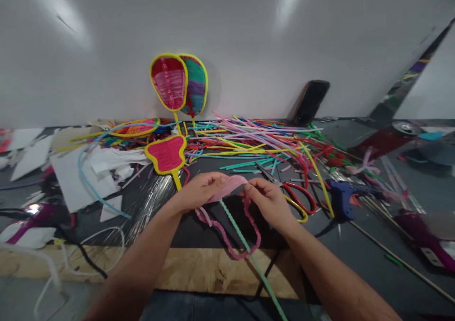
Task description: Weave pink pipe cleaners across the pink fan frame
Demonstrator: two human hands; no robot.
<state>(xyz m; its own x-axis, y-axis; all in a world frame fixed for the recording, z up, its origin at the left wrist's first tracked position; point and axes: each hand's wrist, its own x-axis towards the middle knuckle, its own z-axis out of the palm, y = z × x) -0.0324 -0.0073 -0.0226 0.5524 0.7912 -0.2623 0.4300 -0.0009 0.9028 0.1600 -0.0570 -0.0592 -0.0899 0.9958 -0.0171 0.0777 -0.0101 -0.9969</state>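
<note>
My left hand (202,191) grips the left end of a pale pink pipe-cleaner fan (231,184), thumb laid over its face. A twisted mint-green stem (236,226) runs down from the fan toward my lap. At the fan's right corner, the thumb and fingers of my right hand (268,200) pinch a twisted pink pipe cleaner (227,240). That strand hangs in a loose loop below both hands and passes by the stem. Just beyond my left hand lies a finished-looking hot-pink fan (166,154) with a yellow edge.
Two yellow-edged fans (169,84) lean against the wall. Loose pipe cleaners (249,138) spread across the table's back. Red-handled scissors (302,195), a blue glue gun (341,200) and a purple hot tool (423,236) lie right. Another purple tool (31,221) and cords are left; a phone (313,102) stands behind.
</note>
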